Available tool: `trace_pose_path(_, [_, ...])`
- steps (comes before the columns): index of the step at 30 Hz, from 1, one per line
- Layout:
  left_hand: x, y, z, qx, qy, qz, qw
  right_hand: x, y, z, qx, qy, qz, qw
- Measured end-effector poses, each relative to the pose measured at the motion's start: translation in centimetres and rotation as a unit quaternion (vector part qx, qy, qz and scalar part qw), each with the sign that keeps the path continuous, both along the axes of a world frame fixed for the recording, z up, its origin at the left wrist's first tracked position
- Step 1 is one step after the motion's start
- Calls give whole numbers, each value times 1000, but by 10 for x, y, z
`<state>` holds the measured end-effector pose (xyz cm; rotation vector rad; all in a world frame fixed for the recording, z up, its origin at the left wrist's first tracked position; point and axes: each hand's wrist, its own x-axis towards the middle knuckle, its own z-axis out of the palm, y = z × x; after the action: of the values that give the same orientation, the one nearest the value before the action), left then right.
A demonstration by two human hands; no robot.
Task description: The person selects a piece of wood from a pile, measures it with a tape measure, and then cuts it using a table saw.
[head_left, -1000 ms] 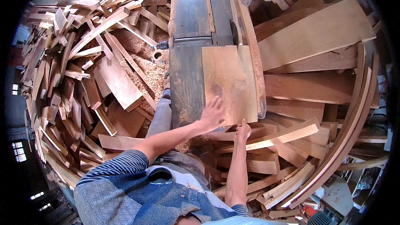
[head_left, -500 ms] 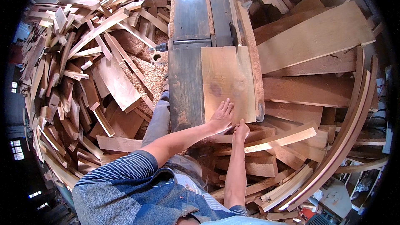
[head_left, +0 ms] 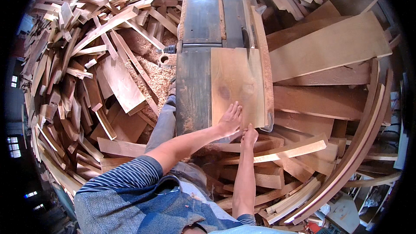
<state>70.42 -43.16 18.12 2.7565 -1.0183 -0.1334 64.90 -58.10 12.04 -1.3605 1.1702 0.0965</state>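
Note:
A wide pale wooden board [head_left: 232, 76] with two darker knots lies flat on the steel bed of a jointer [head_left: 193, 89], along its right side by the fence [head_left: 264, 60]. My left hand [head_left: 230, 119] rests palm down on the board's near end, fingers stretched forward. Just to its right, my right hand [head_left: 249, 134] is closed at the near edge, thumb on top; its curled fingers are partly hidden below. The board's far end reaches the dark cross gap between the two bed halves.
Heaps of wood offcuts [head_left: 65, 82] and shavings [head_left: 149, 76] lie left of the machine. Planks [head_left: 329, 50] fan out on the right, beside long curved strips [head_left: 364, 147]. More scraps [head_left: 260, 175] are piled around the near end, close to my legs.
The hands and board keep nearly the same place on the bed. The whole view has shifted slightly.

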Motion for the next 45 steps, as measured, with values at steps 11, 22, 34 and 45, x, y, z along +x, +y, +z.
trace_pose_path(11, [20, 5, 0, 6, -40, -3, 999, 18, 0, -3, 6, -11, 25, 1000])
trace_pose_path(22, [38, 8, 0, 9, -49, -1, 999, 37, -3, -18, 0, -20, 45, 999])
trace_pose_path(34, [63, 8, -1, 15, -36, 2, 999, 60, 0, -13, -6, -22, 63, 998])
trace_pose_path(45, [87, 12, -6, 12, -68, 6, 998, 86, 9, 1, 35, -35, 46, 998])
